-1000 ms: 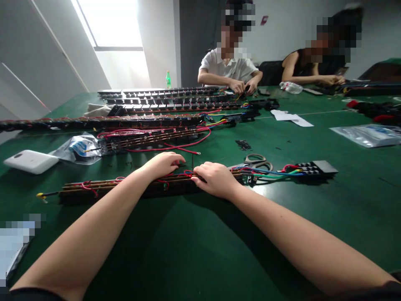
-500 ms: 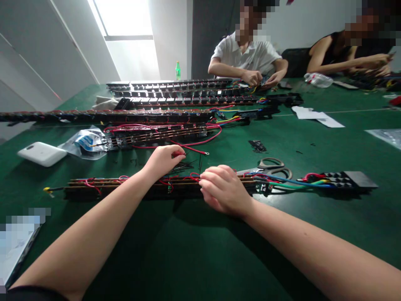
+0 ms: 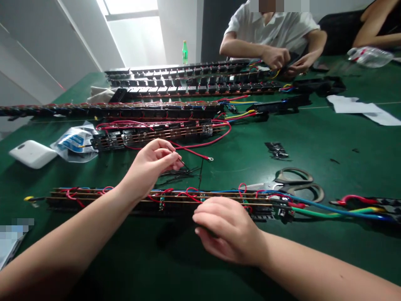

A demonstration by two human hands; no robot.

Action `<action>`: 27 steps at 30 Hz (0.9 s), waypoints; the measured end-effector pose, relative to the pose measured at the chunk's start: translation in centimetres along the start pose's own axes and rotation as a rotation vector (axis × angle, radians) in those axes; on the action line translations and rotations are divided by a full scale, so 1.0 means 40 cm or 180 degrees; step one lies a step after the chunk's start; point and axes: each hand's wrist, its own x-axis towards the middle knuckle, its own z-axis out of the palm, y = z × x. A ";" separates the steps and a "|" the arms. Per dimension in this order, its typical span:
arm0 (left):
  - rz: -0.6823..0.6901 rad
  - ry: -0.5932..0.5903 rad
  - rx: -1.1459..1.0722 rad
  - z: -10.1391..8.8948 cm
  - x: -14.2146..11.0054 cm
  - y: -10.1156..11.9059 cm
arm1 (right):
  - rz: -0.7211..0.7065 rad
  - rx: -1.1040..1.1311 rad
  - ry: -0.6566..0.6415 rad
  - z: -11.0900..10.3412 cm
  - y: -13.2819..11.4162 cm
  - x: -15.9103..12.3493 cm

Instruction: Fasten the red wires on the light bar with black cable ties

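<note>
Just above a small pile of thin black cable ties (image 3: 180, 177), my left hand (image 3: 153, 165) pinches one dark cable tie (image 3: 181, 161) between thumb and fingers. A long black strip assembly (image 3: 125, 200) with brass-coloured rods, red wire loops and small green boards lies across the table in front of me. One black tie (image 3: 200, 177) sticks up at its middle. My right hand (image 3: 230, 230) hovers at the near edge of this assembly, fingers loosely curled, thumb apart, nothing visible in it. Scissors (image 3: 294, 179) lie behind the assembly's right end.
Behind is another rod assembly (image 3: 150, 136) with a red lead. Several more strips (image 3: 188, 90) lie farther back. A white device (image 3: 33, 154) and plastic bag (image 3: 77, 142) are left; small black pieces (image 3: 277, 150) lie right. A person in a white shirt (image 3: 272, 35) works opposite.
My left hand has risen slightly from the pile, with a cable tie now visible in its pinch. My right hand has moved down, toward me. The view has shifted.
</note>
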 end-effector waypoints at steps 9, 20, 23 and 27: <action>0.0566 -0.0769 -0.0246 0.049 -0.110 -0.001 | 0.1527 0.0051 0.0573 -0.027 0.001 0.012; 0.2444 -0.0576 0.1119 0.041 -0.120 -0.034 | 0.2972 0.2164 0.1233 -0.048 0.020 0.051; 0.3159 -0.0636 0.1543 0.038 -0.122 -0.029 | 0.3084 0.2496 0.1282 -0.059 0.024 0.062; 0.3792 -0.0689 0.2139 0.028 -0.119 -0.022 | 0.3317 0.2714 0.0932 -0.069 0.022 0.069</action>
